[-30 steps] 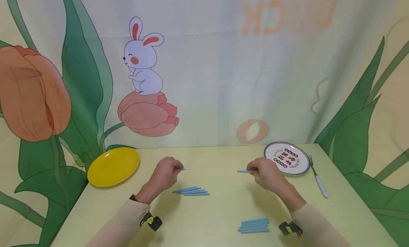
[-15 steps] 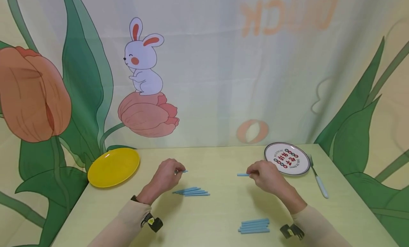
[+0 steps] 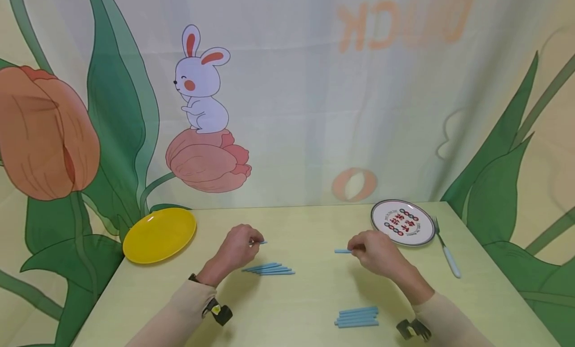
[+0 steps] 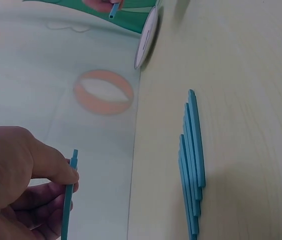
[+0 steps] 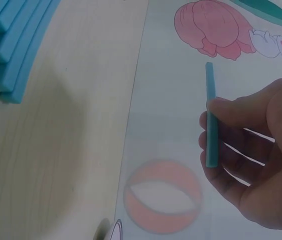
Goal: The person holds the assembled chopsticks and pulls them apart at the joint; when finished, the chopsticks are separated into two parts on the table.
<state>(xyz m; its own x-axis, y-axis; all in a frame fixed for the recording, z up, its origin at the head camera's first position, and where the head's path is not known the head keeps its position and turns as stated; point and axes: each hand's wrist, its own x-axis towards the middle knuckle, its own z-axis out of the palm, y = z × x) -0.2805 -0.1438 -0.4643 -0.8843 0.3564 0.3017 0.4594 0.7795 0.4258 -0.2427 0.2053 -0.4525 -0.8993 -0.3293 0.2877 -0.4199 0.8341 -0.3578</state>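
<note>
My left hand (image 3: 240, 244) pinches a thin blue stick (image 4: 68, 205) between thumb and fingers; its upper end is narrower in the left wrist view. Across from it, my right hand (image 3: 375, 249) holds another blue stick (image 5: 211, 130) between thumb and fingertips, pointing left in the head view. Both hands are raised over the table, well apart from each other. Below and right of the left hand lies a fanned bundle of several thin blue sticks (image 3: 269, 269). Nearer the front, a second row of several thicker blue sticks (image 3: 357, 317) lies below the right hand.
A yellow plate (image 3: 159, 235) lies at the back left of the pale yellow table (image 3: 296, 317). At the back right are a white plate (image 3: 379, 212) with red characters and a fork (image 3: 450, 260) with a light handle. A printed curtain (image 3: 292, 112) hangs along the back edge.
Both hands have come slightly lower and nearer in the head view, each with its stick; the left hand has also shifted a little to the right. The bundles have not moved.
</note>
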